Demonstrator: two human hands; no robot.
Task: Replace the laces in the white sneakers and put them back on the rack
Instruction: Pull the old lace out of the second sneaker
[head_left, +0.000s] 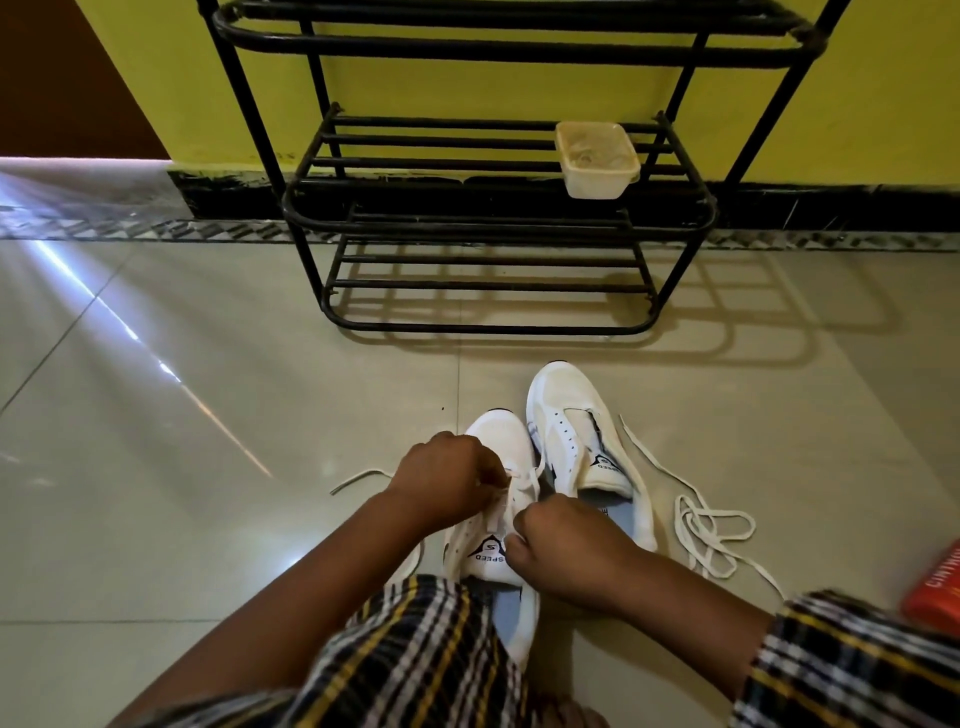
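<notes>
Two white sneakers stand on the tiled floor in front of me. The near sneaker (498, 441) has a white lace (524, 480) partly threaded through its eyelets. My left hand (441, 478) pinches that lace over the eyelets. My right hand (566, 545) grips the lace beside the tongue. The far sneaker (571, 426) lies to the right with bare eyelets and no lace. A loose white lace (711, 525) lies coiled on the floor right of it. The black metal rack (488, 218) stands beyond the shoes against the yellow wall.
A pale plastic container (597, 158) sits on the rack's middle shelf at the right. A red box (935, 587) lies at the right edge of the floor. Another lace end (358, 478) trails on the tiles left of my left hand.
</notes>
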